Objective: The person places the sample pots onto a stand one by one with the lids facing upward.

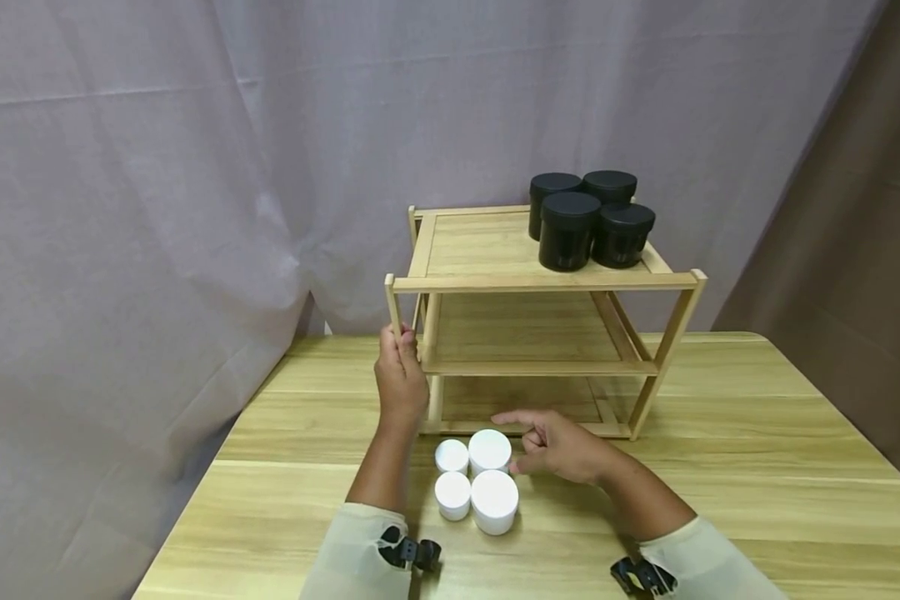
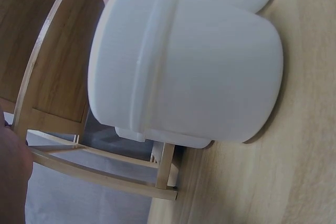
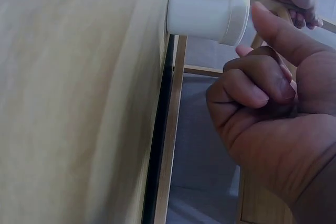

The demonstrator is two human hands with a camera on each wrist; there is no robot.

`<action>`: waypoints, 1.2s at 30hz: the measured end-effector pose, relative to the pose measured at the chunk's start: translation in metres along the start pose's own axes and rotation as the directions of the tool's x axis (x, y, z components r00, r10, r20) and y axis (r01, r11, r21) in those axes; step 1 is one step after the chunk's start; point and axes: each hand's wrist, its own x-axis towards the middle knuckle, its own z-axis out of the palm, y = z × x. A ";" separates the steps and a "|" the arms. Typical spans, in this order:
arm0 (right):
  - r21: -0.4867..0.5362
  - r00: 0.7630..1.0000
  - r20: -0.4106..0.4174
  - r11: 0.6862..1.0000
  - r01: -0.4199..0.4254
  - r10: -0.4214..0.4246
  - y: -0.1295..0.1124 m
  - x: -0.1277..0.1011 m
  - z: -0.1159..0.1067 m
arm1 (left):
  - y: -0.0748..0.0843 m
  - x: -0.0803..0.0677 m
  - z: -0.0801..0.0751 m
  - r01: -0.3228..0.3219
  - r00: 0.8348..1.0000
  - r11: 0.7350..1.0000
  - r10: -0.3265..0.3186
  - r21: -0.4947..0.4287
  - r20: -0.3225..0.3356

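Note:
Several white lidded jars stand upright in a tight cluster before a three-tier wooden rack point(image 1: 547, 283). Among them are a front-right jar point(image 1: 494, 502), a back-right jar point(image 1: 489, 451), and two smaller ones at left, including a front-left jar point(image 1: 452, 495). My left hand point(image 1: 402, 379) grips the rack's front left post. Beside the back-right jar is my right hand point(image 1: 558, 446), its index finger stretched past the jar's far side and thumb at its near right. The other fingers are curled in the right wrist view, where the thumb point(image 3: 278, 30) reaches near a jar lid.
Several black lidded jars point(image 1: 570, 232) stand on the right half of the rack's top shelf. The rack's middle shelf point(image 1: 525, 329) and bottom tier lie below. A grey curtain point(image 1: 345, 125) hangs behind the wooden table point(image 1: 757, 467).

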 end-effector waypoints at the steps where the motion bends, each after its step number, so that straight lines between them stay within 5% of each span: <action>1: -0.018 1.000 0.001 1.000 -0.005 0.005 0.000 -0.001 0.000 | 0.000 0.000 0.000 0.000 1.000 1.000 0.000 -0.001 0.003; 36: -0.096 0.996 0.076 0.994 -0.048 0.055 -0.002 0.002 0.008 | 0.000 0.000 0.001 -0.052 0.998 0.998 0.053 0.027 -0.026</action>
